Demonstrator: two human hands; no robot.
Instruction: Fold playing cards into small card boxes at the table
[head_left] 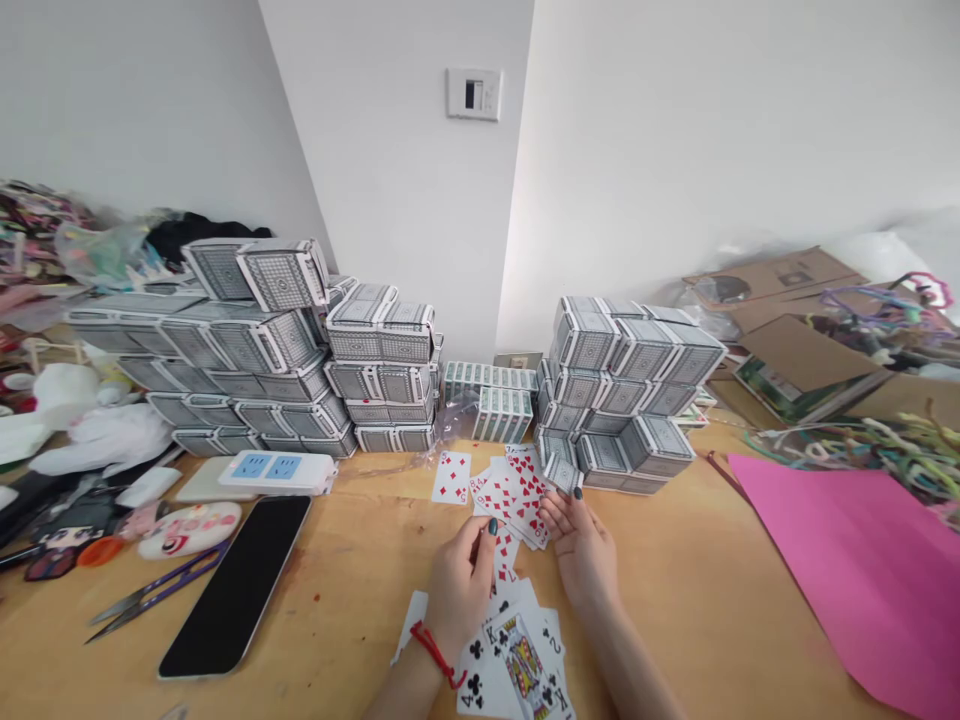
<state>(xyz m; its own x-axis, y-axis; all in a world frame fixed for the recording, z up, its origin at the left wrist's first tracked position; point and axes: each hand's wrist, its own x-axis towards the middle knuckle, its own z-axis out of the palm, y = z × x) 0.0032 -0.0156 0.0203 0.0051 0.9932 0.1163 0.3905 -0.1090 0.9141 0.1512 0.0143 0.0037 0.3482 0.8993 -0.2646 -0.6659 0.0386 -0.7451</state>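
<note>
My right hand (pixel 583 548) is turned palm up, its thumb and fingers at the lower edge of a folded playing card (pixel 561 466) with a grey patterned back. That card stands against the foot of the right stack of folded-card blocks (pixel 637 370). My left hand (pixel 463 575) is closed, thumb against curled fingers, above the loose cards; whatever is in it is hidden. Red-suit cards (pixel 499 490) lie face up in front of both hands. Under my left wrist spread black clubs cards (pixel 521 655), a king among them. A five of diamonds (pixel 451 478) lies apart on the left.
More grey blocks (pixel 255 350) are stacked at the left, with green-striped ones (pixel 504 410) in the middle. A phone (pixel 236 585), scissors (pixel 157 592) and a white case (pixel 277 470) lie left. Pink paper (pixel 855 580) and cardboard boxes (pixel 810 350) are right.
</note>
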